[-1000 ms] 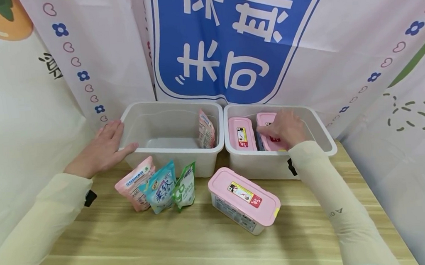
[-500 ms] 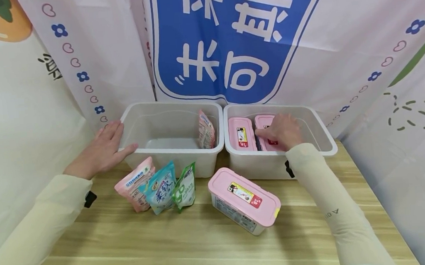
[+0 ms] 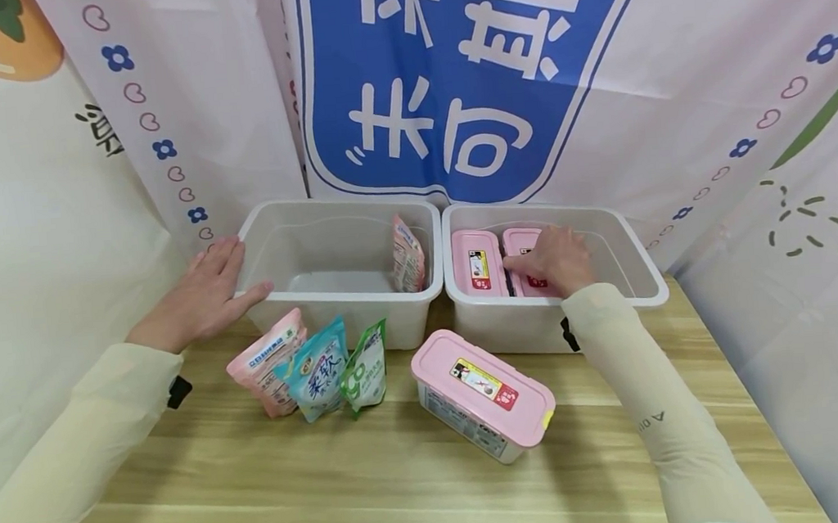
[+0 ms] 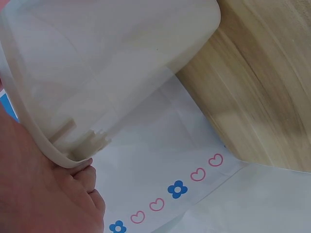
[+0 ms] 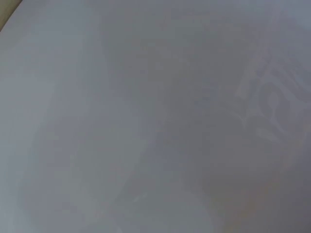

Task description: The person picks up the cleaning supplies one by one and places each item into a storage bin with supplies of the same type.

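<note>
My left hand (image 3: 196,299) rests at the left corner of a light grey bin (image 3: 340,292), fingers along its side rim and thumb over the front rim. In the left wrist view the fingers touch the rim's outside. Inside the right grey bin (image 3: 513,328), my right hand (image 3: 561,257) holds a pink-lidded plastic box (image 3: 524,241) from above, thumb on its left side; the other fingers are mostly hidden. A matching pink-lidded box (image 3: 478,265) stands close to its left. The right wrist view shows only a blurred grey bin wall (image 5: 146,97).
In the left bin a pink pouch (image 3: 408,258) stands against the right wall. On the wooden table (image 3: 297,501) stand a pink pouch (image 3: 270,367), a blue pouch (image 3: 317,372), a green-and-white pouch (image 3: 366,368) and another pink-lidded box (image 3: 484,392). Printed cloth (image 3: 227,79) hangs behind.
My right hand has shifted the held pink-lidded box slightly left, toward the one beside it, and then stayed nearly still. The left hand has not moved.
</note>
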Demonstrator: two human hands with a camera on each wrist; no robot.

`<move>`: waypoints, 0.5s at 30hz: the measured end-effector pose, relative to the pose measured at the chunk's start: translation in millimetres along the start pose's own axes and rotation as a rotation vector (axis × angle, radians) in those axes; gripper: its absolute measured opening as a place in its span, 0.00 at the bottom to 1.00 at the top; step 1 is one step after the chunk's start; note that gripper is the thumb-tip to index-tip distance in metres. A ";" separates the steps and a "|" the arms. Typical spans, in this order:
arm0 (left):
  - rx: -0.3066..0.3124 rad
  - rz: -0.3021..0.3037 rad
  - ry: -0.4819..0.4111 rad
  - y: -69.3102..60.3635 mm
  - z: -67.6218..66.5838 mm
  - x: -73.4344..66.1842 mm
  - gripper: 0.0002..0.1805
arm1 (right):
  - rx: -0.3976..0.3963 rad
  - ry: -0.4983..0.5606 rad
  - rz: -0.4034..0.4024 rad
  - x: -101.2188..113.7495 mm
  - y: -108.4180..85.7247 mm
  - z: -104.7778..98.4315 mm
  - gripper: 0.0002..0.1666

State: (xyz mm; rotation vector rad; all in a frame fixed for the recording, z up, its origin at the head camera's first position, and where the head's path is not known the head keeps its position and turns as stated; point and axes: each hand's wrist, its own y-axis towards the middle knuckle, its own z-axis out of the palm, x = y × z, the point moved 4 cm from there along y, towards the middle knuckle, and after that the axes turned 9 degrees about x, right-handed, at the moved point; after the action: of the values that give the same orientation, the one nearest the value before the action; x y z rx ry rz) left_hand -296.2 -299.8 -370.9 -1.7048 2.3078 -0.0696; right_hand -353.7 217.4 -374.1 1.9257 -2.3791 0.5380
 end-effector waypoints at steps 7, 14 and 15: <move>-0.004 0.006 0.005 -0.1 -0.4 -0.6 0.55 | 0.008 0.021 -0.003 -1.4 -1.4 1.1 0.46; -0.007 0.002 0.009 -0.1 -0.4 -0.8 0.55 | 0.008 0.030 0.004 -1.6 -3.0 1.4 0.47; -0.006 0.002 0.009 -0.1 -0.4 -0.8 0.55 | 0.008 0.027 0.005 -1.6 -2.6 1.6 0.47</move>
State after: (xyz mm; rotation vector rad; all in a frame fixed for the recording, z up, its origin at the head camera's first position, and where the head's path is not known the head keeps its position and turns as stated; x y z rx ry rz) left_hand -295.9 -299.1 -370.4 -1.7088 2.3179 -0.0698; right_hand -350.5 218.0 -375.4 1.9042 -2.3697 0.5710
